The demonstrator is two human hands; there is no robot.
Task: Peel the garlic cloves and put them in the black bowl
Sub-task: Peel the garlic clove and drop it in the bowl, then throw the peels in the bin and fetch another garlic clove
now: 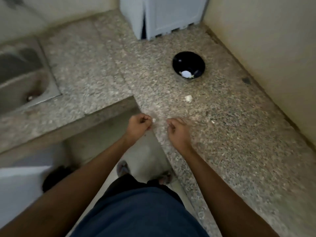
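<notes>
1. One pale, rounded item, most likely a peeled garlic clove (pixel 185 74), lies at the near inner wall of the small round black bowl (pixel 188 65), with a few lighter scraps beside it, so I judge at least one clove done.
2. Between bowl and hands, a whitish lump (pixel 188 98) sits alone on the speckled grey stone table (pixel 239 142); whether it is an unpeeled clove or loose skin I cannot tell. A smaller pale fleck (pixel 213 121) lies further right.
3. Her or his left hand (pixel 139 126) is curled, fingertips pinching a tiny white bit (pixel 153 120) that may be a clove or a scrap of skin. The right hand (pixel 177 132) is also curled, just beside it; blur hides whether it holds anything.
4. Peeling looks midway to me: this piece and perhaps the lump are left.
5. Both hands hover over the table's front edge, right at its inner corner, so a dropped piece could fall to the floor.
6. Open stone runs from hands to bowl. A wall bounds the right side, a pale grey cabinet (pixel 171 16) stands behind, and a steel sink (pixel 22 74) is well apart on the left.
</notes>
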